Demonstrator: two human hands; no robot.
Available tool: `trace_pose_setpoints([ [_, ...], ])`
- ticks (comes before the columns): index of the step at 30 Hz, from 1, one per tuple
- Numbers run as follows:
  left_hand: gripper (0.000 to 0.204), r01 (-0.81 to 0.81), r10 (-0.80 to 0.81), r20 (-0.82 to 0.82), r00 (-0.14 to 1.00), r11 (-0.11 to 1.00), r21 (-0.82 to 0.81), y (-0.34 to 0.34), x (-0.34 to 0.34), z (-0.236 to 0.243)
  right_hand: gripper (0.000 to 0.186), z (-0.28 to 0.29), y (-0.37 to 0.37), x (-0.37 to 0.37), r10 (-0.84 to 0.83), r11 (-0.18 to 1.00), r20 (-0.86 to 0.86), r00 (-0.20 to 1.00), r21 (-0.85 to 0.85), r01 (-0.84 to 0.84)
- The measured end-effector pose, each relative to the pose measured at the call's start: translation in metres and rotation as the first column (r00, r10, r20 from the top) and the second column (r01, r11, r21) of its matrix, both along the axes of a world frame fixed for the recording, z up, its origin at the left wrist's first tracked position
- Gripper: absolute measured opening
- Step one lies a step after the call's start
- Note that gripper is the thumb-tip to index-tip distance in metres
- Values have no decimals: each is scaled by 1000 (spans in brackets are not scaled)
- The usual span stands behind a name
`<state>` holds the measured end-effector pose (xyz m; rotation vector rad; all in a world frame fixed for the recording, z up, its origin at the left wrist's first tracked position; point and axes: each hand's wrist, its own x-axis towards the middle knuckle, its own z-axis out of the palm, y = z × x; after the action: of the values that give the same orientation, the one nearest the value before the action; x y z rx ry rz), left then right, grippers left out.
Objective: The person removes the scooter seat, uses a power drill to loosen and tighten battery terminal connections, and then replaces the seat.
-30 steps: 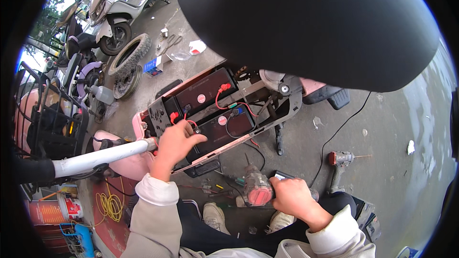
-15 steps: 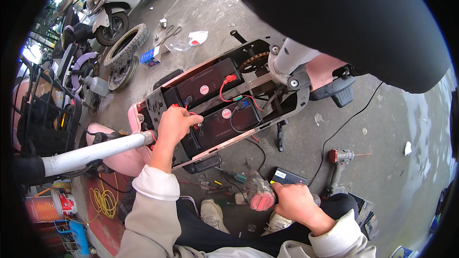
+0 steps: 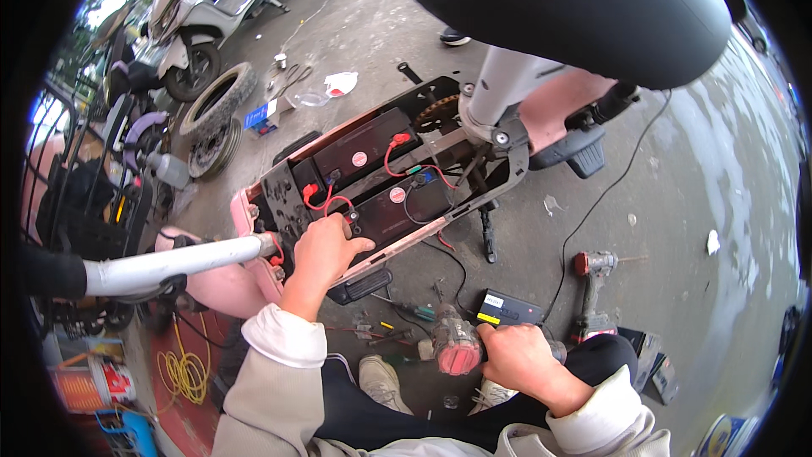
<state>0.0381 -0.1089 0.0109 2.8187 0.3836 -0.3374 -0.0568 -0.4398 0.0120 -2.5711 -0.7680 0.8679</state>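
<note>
Head view shows the left hand (image 3: 326, 250) resting with curled fingers on the near edge of the open battery bay (image 3: 372, 182) of a pink scooter; it touches the frame there, but I cannot tell if it really grips something. Just above these fingers lie 2 black batteries (image 3: 364, 145) with red wires (image 3: 320, 200). The right hand (image 3: 518, 358) is closed around a power tool (image 3: 457, 347) (grey body, red round end), held low near the knees. Just behind this grip lies a small black box (image 3: 507, 309), and to its right a cordless drill (image 3: 595, 288) stands on the concrete.
</note>
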Motion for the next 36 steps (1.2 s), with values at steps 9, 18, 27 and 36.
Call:
trace_pose_setpoints([
  [9, 23, -18, 43, 141, 989, 986, -169, 5, 6, -11, 31, -14, 5, -5, 41, 999, 6, 999, 22, -41],
  [18, 22, -142, 224, 134, 965, 881, -450, 14, 22, -11, 30, -16, 0, 1, 24, 998, -8, 1000, 52, -23],
  [27, 21, -48, 134, 187, 973, 914, -403, 16, 20, -24, 31, -26, 5, 21, 36, 998, -19, 999, 52, -35],
  [36, 14, -213, 267, 41, 963, 842, -495, 13, 33, -12, 31, -32, 11, 26, 40, 999, -45, 998, 32, -39],
])
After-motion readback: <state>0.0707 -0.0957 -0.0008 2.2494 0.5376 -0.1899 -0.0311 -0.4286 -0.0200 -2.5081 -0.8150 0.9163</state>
